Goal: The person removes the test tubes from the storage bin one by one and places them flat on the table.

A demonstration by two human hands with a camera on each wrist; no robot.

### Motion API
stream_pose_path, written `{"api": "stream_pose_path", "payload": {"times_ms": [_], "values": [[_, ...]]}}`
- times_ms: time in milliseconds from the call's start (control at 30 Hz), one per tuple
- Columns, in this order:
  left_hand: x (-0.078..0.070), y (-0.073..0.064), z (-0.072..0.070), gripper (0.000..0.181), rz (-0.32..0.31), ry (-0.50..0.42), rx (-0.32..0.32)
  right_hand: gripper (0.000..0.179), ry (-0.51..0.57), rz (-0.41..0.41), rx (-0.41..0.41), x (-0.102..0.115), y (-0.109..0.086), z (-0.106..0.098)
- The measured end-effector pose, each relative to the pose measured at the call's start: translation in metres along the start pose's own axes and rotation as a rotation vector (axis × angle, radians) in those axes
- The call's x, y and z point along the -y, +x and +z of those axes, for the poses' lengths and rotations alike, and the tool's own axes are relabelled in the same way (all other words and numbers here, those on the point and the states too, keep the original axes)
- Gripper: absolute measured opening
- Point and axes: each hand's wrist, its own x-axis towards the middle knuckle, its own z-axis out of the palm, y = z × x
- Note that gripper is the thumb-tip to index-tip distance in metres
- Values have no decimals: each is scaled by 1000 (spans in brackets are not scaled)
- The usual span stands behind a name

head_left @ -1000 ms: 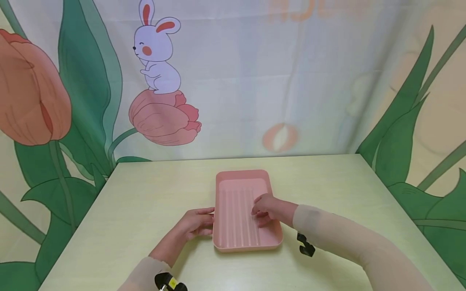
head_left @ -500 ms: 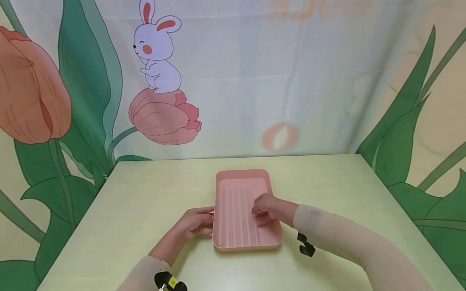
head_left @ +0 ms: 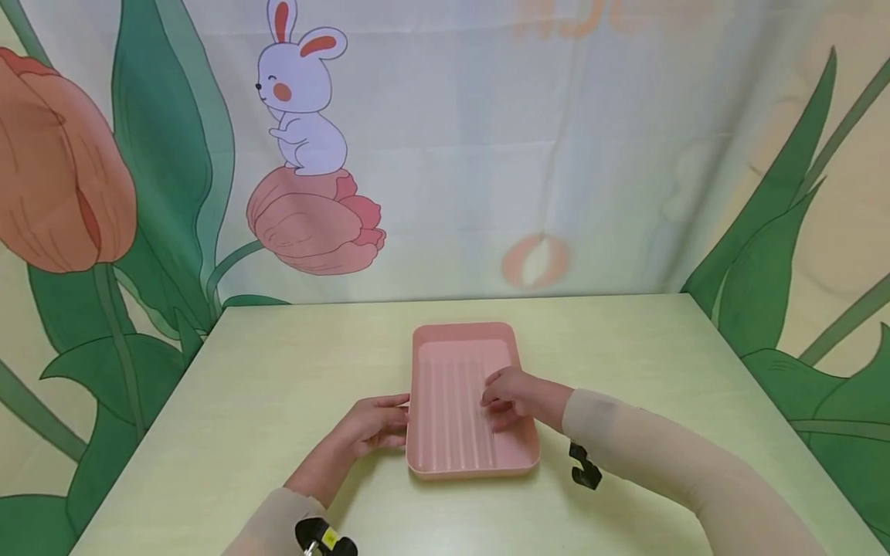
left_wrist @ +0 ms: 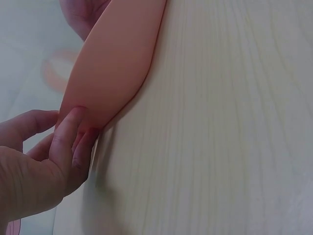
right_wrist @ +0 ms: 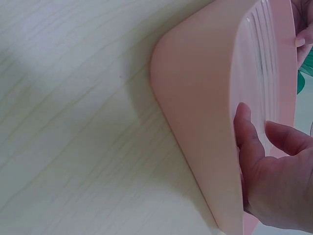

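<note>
A pink rectangular tray (head_left: 464, 340) with raised lengthwise ridges along its floor lies on the table. My left hand (head_left: 376, 426) is at its left side. In the left wrist view, the fingertips (left_wrist: 76, 113) of that hand touch the tray's outer wall (left_wrist: 110, 63). My right hand (head_left: 509, 398) reaches over the right rim into the tray, its fingers loosely bent down. The right wrist view shows the thumb and index finger of the right hand (right_wrist: 279, 171) apart, just inside the near wall (right_wrist: 195, 93), with nothing visible between them.
The pale wood-grain table (head_left: 278, 363) stretches out on both sides of the tray. Behind it hangs a cloth backdrop (head_left: 445, 154) printed with tulips and a rabbit. Black wrist mounts (head_left: 585, 466) sit at both sleeves.
</note>
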Motion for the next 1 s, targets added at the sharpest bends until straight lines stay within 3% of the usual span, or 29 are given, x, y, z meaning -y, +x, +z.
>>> {"api": "stream_pose_path", "payload": {"times_ms": [600,1000], "values": [[-1,0,0,54,-1,-14,-1,53,-5,-87,32,16,-12,-12],[0,1,-1,54,4,-16,5,54,22,-107,100,33,-32,-27]]}}
